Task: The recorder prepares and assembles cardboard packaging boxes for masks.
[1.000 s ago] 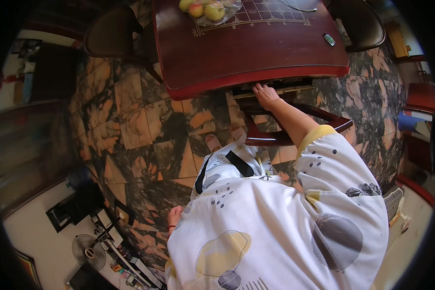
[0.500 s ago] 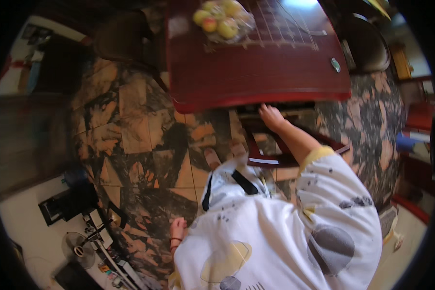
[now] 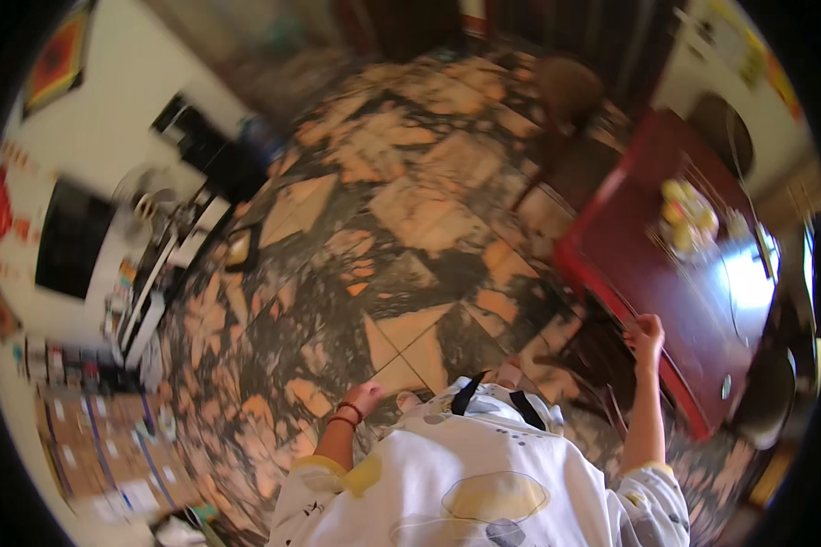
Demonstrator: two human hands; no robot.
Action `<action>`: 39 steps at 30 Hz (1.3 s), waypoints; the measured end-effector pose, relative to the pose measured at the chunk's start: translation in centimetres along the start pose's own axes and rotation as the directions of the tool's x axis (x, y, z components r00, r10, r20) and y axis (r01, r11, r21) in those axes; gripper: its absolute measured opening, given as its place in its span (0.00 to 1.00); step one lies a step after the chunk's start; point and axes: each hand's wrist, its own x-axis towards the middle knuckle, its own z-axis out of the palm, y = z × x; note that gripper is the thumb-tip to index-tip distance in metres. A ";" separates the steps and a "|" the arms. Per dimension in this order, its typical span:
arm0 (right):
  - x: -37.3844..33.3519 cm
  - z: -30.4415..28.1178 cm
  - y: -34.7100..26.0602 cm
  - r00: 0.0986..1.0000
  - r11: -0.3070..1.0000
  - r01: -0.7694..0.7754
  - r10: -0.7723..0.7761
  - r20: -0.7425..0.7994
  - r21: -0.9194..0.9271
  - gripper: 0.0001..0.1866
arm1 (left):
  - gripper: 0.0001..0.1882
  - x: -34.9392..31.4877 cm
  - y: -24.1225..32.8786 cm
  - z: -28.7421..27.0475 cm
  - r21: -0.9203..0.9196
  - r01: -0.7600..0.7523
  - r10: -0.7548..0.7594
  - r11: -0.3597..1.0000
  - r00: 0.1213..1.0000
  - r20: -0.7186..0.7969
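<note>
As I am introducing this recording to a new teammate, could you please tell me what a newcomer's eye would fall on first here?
Probably the dark red table on the right, with a bag of yellowish fruit on top. Next might come the mottled black-and-orange floor filling the middle, then the right hand at the table's edge and the left hand over the floor.

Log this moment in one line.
left hand: over tiled floor | right hand: by red table, contact unclear | yellow fruit: on table
</note>
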 end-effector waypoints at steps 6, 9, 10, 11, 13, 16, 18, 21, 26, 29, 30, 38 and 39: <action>-6.3 16.1 -9.3 0.946 0.862 -0.125 -0.045 0.320 0.491 0.18 | 0.21 -6.8 -11.9 -2.0 -0.158 0.106 -0.117 0.982 0.992 -0.057; -13.9 28.2 -9.9 0.714 0.823 -0.394 -0.007 0.700 0.409 0.18 | 0.19 -10.9 -21.6 -1.1 -0.039 0.204 -0.206 0.978 0.977 -0.062; -16.4 32.6 -9.0 0.582 0.810 -0.481 0.009 0.813 0.336 0.19 | 0.19 -12.0 -24.7 -1.0 -0.079 0.229 -0.235 0.970 0.968 -0.084; -19.7 36.7 -8.6 0.476 0.853 -0.484 0.066 0.877 0.198 0.19 | 0.19 -13.2 -27.5 -0.8 -0.030 0.274 -0.275 0.961 0.956 -0.100; -27.0 42.9 -9.3 0.336 0.890 -0.456 0.139 0.931 0.032 0.19 | 0.18 -15.8 -31.4 -0.3 -0.013 0.342 -0.341 0.940 0.932 -0.123; -36.1 51.0 -12.3 0.186 0.897 -0.416 0.246 0.951 -0.150 0.19 | 0.15 -18.1 -36.9 1.1 -0.358 0.440 -0.536 0.823 0.811 -0.235; -39.7 55.5 -13.8 -0.009 0.951 -0.250 0.188 0.982 -0.184 0.19 | 0.14 -18.2 -40.5 4.6 -0.906 0.182 -0.704 0.382 0.692 -0.158; -43.0 61.9 -15.5 -0.115 0.956 -0.038 0.285 0.952 -0.291 0.18 | 0.12 -18.4 -42.9 6.4 -0.287 0.435 -0.498 0.854 0.843 -0.203; -45.3 74.6 -13.4 -0.003 0.895 0.271 0.370 0.929 -0.355 0.05 | 0.14 -19.2 -42.3 8.9 -0.710 0.531 -0.613 0.462 0.770 0.177; -49.8 81.9 -13.8 -0.042 0.873 0.259 0.438 0.898 -0.413 0.07 | 0.15 -23.2 -40.1 0.0 -0.643 0.588 -0.676 0.492 0.723 0.143; -52.0 84.3 -14.3 -0.086 0.863 0.248 0.471 0.878 -0.439 0.09 | 0.15 -24.3 -40.2 -2.7 -0.735 0.569 -0.718 0.369 0.676 0.163; -74.1 102.9 -13.6 -0.514 0.776 0.623 0.312 0.799 0.098 0.11 | 0.14 -20.8 -53.7 -10.3 -0.927 -0.188 -0.894 -0.325 0.381 0.236; -76.7 105.0 -12.9 -0.594 0.715 0.646 0.251 0.764 0.268 0.14 | 0.14 -19.9 -55.7 -8.4 -0.964 -0.093 -0.888 -0.250 0.419 0.190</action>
